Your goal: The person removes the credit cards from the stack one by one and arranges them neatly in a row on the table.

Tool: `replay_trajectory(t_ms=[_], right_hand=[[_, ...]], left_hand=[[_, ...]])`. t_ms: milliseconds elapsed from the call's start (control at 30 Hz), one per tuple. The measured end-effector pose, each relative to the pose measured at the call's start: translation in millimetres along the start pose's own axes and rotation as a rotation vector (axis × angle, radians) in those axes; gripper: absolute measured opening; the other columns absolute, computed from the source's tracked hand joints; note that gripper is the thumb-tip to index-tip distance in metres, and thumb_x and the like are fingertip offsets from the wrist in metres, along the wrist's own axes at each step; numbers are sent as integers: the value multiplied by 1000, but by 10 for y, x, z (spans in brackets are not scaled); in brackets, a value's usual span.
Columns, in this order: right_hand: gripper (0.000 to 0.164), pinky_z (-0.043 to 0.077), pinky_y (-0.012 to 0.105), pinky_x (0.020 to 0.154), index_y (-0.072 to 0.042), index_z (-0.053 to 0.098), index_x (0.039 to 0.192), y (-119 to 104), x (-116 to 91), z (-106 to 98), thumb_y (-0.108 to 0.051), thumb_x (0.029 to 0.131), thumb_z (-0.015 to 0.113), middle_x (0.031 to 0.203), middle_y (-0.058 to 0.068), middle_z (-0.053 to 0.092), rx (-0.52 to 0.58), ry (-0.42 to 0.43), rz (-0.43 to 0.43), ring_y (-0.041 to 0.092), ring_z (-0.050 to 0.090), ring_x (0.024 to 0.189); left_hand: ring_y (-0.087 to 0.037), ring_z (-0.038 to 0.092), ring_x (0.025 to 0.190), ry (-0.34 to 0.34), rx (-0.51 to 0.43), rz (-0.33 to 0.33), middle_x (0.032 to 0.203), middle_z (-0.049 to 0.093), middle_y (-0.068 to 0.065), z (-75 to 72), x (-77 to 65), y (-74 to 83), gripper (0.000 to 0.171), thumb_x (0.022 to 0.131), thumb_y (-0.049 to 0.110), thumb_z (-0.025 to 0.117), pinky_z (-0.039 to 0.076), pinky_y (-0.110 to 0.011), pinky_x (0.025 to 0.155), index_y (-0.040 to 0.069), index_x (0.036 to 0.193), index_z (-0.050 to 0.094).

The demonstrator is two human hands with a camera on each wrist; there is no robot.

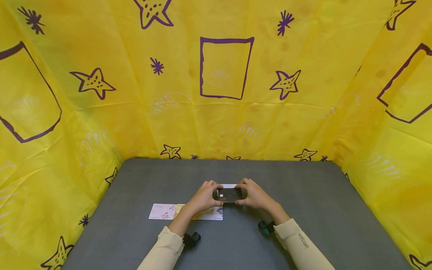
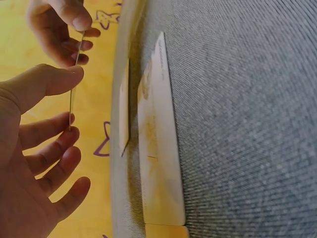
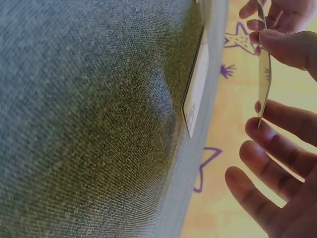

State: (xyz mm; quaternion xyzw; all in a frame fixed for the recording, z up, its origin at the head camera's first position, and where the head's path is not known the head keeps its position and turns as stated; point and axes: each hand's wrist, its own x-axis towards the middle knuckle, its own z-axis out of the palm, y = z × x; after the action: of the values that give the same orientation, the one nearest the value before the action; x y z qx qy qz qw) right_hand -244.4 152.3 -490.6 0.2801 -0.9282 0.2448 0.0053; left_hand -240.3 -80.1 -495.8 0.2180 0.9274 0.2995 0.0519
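Note:
Both hands hold a black card (image 1: pixel 230 195) marked "VIP", raised off the grey table. My left hand (image 1: pixel 204 197) pinches its left end between thumb and fingers, and my right hand (image 1: pixel 254 195) pinches the right end the same way. From the right wrist, the card (image 3: pixel 264 74) appears nearly edge-on between thumb and fingertips. Just beyond it a white card (image 1: pixel 228 185) lies flat on the table, partly hidden. A row of cards lies nearer the left forearm: a pale card (image 1: pixel 162 211) at the left, a yellow one (image 1: pixel 179 207) and another pale card (image 1: pixel 214 215), partly covered by the hand.
The grey tabletop (image 1: pixel 303 187) meets yellow cloth walls (image 1: pixel 216 127) printed with purple starfish at the back and sides. A black wrist device (image 1: pixel 192 239) sits at the left wrist, another device (image 1: pixel 266 227) at the right.

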Motion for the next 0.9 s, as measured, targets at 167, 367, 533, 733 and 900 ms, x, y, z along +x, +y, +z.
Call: replay_trajectory(t_ms=[167,367,533,733,900], right_hand=[[49,48,39,84,-6,68,115,-1,-24,-7,-29,74,83,105,3,59,-10,10,-6,19,54,98],[48,47,38,83,-6,69,114,-1,-46,-6,-28,73,84,105,3,59,-10,25,-10,19,54,97],[49,47,38,84,-6,70,113,-1,-71,-1,-28,72,84,104,3,59,-20,42,-30,20,54,97],[49,47,37,83,-6,70,112,-5,-98,3,-28,71,85,103,2,58,-24,47,-31,19,54,97],[49,48,37,83,-6,70,112,0,-126,6,-28,71,85,103,2,59,-21,49,-28,19,54,97]], left_hand=[[-22,48,105,8,4,-2,113,60,-7,-8,-13,28,53,74,24,82,43,-41,90,9,122,64],[-24,49,104,20,8,21,112,59,-10,-16,-39,46,53,74,23,82,42,-42,89,10,122,64],[-24,48,100,47,37,56,108,59,-8,26,-49,24,51,74,23,83,42,-40,86,9,120,65],[-24,49,102,38,25,39,109,60,-6,41,-62,47,51,73,24,83,42,-42,89,10,119,65],[-23,50,102,33,21,46,109,60,-6,37,-69,74,52,72,24,84,43,-42,88,11,119,66]])
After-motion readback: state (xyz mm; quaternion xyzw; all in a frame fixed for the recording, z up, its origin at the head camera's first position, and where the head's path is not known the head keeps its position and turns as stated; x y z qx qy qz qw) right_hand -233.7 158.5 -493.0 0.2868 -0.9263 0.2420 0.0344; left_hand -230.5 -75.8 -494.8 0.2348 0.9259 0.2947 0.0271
